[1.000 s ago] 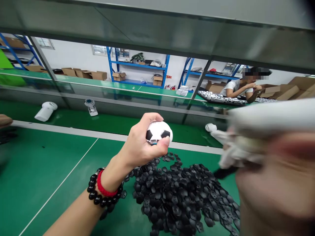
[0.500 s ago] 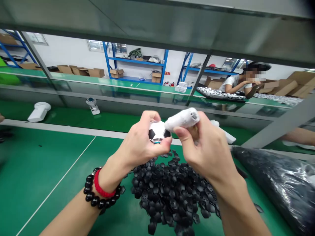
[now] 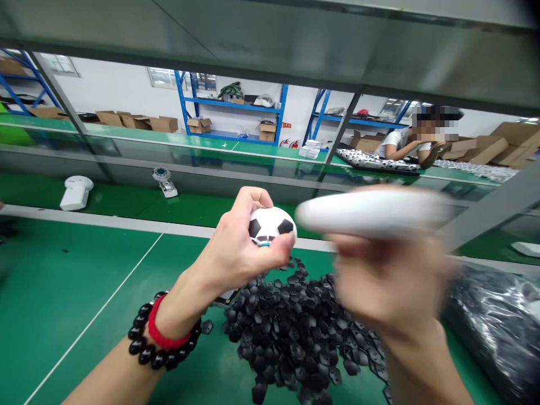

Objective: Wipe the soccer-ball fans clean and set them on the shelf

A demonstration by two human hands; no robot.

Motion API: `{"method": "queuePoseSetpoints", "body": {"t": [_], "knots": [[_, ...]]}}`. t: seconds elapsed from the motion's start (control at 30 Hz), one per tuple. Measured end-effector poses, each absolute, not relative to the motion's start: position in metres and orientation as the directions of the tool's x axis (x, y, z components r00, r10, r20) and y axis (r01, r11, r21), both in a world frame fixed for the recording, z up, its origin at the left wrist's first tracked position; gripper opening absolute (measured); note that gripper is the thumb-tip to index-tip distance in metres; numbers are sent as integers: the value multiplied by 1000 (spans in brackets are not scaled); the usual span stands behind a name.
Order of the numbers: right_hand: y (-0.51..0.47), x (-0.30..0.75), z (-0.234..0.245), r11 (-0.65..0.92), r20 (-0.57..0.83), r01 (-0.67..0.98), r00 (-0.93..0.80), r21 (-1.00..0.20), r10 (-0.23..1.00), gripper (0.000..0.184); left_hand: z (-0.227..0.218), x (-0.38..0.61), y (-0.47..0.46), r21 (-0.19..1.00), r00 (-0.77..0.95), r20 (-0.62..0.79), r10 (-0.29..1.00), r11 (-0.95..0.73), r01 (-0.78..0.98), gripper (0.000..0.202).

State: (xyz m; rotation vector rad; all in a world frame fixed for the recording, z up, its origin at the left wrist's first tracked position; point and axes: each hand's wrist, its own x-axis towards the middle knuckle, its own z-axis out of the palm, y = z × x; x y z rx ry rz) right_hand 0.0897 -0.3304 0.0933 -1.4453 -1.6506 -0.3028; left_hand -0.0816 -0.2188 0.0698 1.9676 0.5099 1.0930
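My left hand (image 3: pixel 236 244), wearing a black bead bracelet and a red band, is closed around a small toy soccer ball (image 3: pixel 269 221). White with black patches, the ball has a bit of blue showing at its lower edge. To its right, my right hand (image 3: pixel 388 270) is smeared by motion. It grips a long white tool (image 3: pixel 371 211) with a rounded end, whose exact kind I cannot make out. The tool's left end is near the ball, with a small gap between them. Beneath both hands lies a heap of black pentagon pieces (image 3: pixel 291 337) on the green table (image 3: pixel 84 292).
On the ledge behind stand a white moulded part (image 3: pixel 76 193) and another white part with a round blue-dotted head (image 3: pixel 164 181). A black plastic bag (image 3: pixel 498 326) lies at the right. Across the bench, a person (image 3: pixel 422 138) sits by a tray of black-and-white pieces (image 3: pixel 375 160).
My right hand has swung the white tool to the right, away from the ball, and turned it more level. My left hand has shifted slightly left, still holding the ball.
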Motion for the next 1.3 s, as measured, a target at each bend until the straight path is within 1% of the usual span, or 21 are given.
{"method": "queuePoseSetpoints", "body": {"t": [0.03, 0.1, 0.13, 0.23, 0.27, 0.3, 0.4, 0.53, 0.6, 0.63, 0.7, 0.73, 0.77, 0.8, 0.83, 0.9, 0.93, 1.03, 1.13, 1.2, 1.3], "knots": [[-329, 86, 97, 251, 723, 909, 74, -332, 687, 18, 70, -83, -220, 801, 550, 511, 661, -598, -25, 40], [-327, 81, 102, 199, 726, 934, 84, -295, 683, 10, 71, -86, -220, 805, 559, 498, 663, -592, -15, 41], [-327, 80, 103, 198, 765, 933, 111, -300, 635, 10, 71, -87, -220, 813, 562, 493, 664, -582, -25, 42], [-329, 79, 103, 307, 892, 877, 243, -370, 381, 17, 71, -86, -216, 828, 553, 484, 678, -559, -39, 46], [-330, 79, 103, 337, 905, 861, 276, -382, 323, 18, 72, -86, -215, 832, 547, 478, 687, -553, -31, 49], [-330, 78, 102, 346, 908, 854, 289, -388, 305, 19, 72, -85, -213, 839, 542, 467, 699, -544, -21, 53], [-331, 77, 102, 320, 886, 857, 280, -404, 370, 17, 73, -84, -211, 858, 548, 426, 719, -514, 7, 70], [-331, 80, 103, 317, 858, 840, 289, -440, 424, 15, 71, -87, -207, 857, 565, 394, 725, -512, 59, 74], [-330, 86, 104, 303, 835, 832, 298, -464, 462, 20, 67, -85, -196, 879, 531, 353, 770, -467, 94, 76], [-328, 89, 104, 290, 813, 828, 297, -480, 500, 28, 64, -80, -186, 895, 499, 329, 802, -433, 105, 78], [-323, 94, 101, 252, 712, 803, 276, -540, 646, 44, 56, -66, -158, 927, 412, 285, 865, -358, 111, 78], [-318, 94, 98, 223, 618, 789, 236, -572, 749, 42, 50, -56, -141, 935, 387, 273, 881, -338, 110, 73], [-312, 91, 94, 179, 488, 795, 163, -580, 858, 32, 44, -45, -123, 944, 365, 257, 895, -314, 105, 64], [-306, 87, 87, 130, 324, 823, 69, -552, 944, 19, 37, -33, -106, 950, 347, 241, 906, -294, 108, 54], [-299, 81, 80, 88, 150, 867, -15, -490, 988, 14, 29, -20, -90, 952, 335, 230, 914, -283, 118, 45], [-284, 66, 62, 65, -113, 943, -107, -327, 988, 17, 12, 3, -62, 948, 323, 211, 923, -273, 163, 38], [-277, 59, 52, 66, -183, 961, -119, -269, 976, 16, 3, 14, -52, 943, 320, 202, 925, -273, 192, 37], [-261, 45, 28, 54, -282, 975, -116, -216, 953, 20, -21, 35, -28, 917, 327, 183, 927, -281, 283, 39], [-254, 43, 17, 40, -343, 982, -103, -186, 934, 24, -36, 30, -5, 867, 292, 175, 940, -287, 406, 41], [-251, 44, 17, 39, -366, 984, -101, -173, 925, 27, -39, 9, 14, 814, 211, 190, 959, -274, 513, 44], [-248, 46, 20, 46, -388, 986, -107, -163, 915, 32, -39, -41, 41, 725, 15, 240, 971, -190, 662, 52]]}}
